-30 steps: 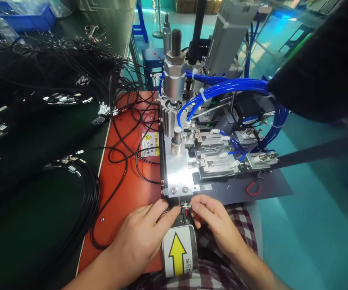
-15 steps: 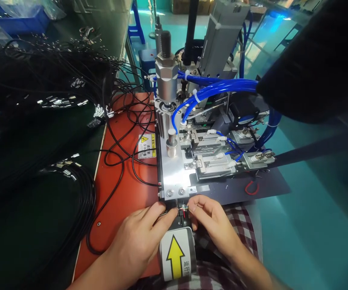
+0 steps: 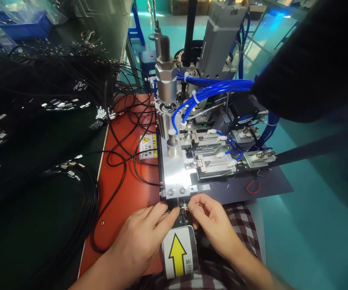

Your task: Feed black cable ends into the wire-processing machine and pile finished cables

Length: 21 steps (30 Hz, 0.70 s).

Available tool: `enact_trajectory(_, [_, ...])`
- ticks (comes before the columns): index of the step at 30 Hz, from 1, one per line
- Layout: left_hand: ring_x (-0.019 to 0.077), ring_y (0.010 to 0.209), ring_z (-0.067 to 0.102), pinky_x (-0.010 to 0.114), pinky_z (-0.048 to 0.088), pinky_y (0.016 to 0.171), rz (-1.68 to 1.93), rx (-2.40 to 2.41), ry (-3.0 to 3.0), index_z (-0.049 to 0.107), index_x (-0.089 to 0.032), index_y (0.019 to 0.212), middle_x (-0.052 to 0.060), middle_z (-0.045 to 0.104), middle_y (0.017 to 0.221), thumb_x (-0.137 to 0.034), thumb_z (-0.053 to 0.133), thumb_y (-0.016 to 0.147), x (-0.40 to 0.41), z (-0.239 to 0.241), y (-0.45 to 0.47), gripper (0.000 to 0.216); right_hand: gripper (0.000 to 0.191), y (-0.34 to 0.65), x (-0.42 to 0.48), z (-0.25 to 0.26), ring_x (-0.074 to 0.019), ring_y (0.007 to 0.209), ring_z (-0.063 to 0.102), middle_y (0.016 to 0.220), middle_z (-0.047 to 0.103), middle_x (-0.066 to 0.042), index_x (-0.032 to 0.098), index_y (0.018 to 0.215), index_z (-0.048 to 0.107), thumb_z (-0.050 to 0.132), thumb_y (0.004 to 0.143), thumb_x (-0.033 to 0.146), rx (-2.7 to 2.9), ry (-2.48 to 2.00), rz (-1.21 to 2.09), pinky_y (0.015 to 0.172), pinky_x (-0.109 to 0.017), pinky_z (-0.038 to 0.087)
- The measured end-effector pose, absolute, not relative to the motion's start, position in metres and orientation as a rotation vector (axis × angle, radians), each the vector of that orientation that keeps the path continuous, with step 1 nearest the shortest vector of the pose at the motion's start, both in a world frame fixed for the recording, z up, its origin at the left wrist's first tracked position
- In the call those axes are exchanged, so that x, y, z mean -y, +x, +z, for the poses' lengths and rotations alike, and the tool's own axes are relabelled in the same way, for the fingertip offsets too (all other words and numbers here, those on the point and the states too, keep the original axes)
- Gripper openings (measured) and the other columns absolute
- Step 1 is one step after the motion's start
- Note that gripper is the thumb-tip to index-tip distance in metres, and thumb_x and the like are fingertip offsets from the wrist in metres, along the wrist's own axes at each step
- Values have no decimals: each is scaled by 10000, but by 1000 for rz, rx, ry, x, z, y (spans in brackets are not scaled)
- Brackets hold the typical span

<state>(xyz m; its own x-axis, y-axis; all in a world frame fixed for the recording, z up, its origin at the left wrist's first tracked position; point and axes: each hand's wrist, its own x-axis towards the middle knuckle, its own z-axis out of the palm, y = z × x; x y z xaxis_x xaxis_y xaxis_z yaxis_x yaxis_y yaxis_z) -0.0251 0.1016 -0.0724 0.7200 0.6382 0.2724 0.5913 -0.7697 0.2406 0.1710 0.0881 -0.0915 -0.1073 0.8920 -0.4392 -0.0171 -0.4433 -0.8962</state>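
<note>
Right at the metal plate's [image 3: 177, 175] near edge, the left hand [image 3: 143, 231] and right hand [image 3: 212, 219] both pinch narrowly on a small wire end [image 3: 185, 207], red strand [image 3: 186, 214] showing! Just below, a yellow-arrow label [image 3: 177, 251] reads 运行, and by the red board's [image 3: 131, 189] right edge sits a warning label [image 3: 148, 147], its smaller characters blurred.

The right hand [image 3: 213, 221] is partly hiding a tiny wired piece [image 3: 185, 207]. The left edge is cropping a blue bin [image 3: 38, 26].
</note>
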Motion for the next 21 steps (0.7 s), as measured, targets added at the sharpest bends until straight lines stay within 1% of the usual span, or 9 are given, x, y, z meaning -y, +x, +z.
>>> enact_trajectory(6, [180, 724, 606, 282, 510, 574, 548, -975, 2805, 559, -102, 1168, 101, 619, 914, -115, 282, 948, -104, -69, -25, 354, 206, 170, -86, -93, -114, 522, 486, 567, 491, 60, 194, 782, 508, 494, 900, 362, 1037, -1442, 1633, 515, -238, 352])
enact_trajectory(16, [181, 672, 612, 286, 516, 542, 591, -977, 2834, 589, -91, 1116, 103, 633, 864, -118, 298, 953, -106, -65, -21, 335, 205, 170, -86, -90, -110, 543, 516, 638, 478, 57, 200, 766, 492, 498, 906, 350, 1040, -1413, 1616, 530, -236, 389])
enact_trajectory(18, [181, 670, 613, 289, 520, 543, 590, -981, 2834, 586, -92, 1119, 104, 633, 867, -114, 304, 950, -106, -65, -21, 329, 205, 169, -86, -90, -106, 535, 506, 622, 479, 60, 198, 761, 493, 507, 899, 349, 1017, -1422, 1622, 528, -232, 383])
enact_trajectory(21, [186, 684, 615, 293, 523, 547, 570, -981, 2827, 573, -92, 1135, 105, 630, 883, -102, 313, 941, -105, -66, -22, 324, 210, 168, -86, -91, -105, 505, 473, 546, 484, 66, 194, 759, 497, 510, 893, 356, 967, -1432, 1655, 524, -231, 367])
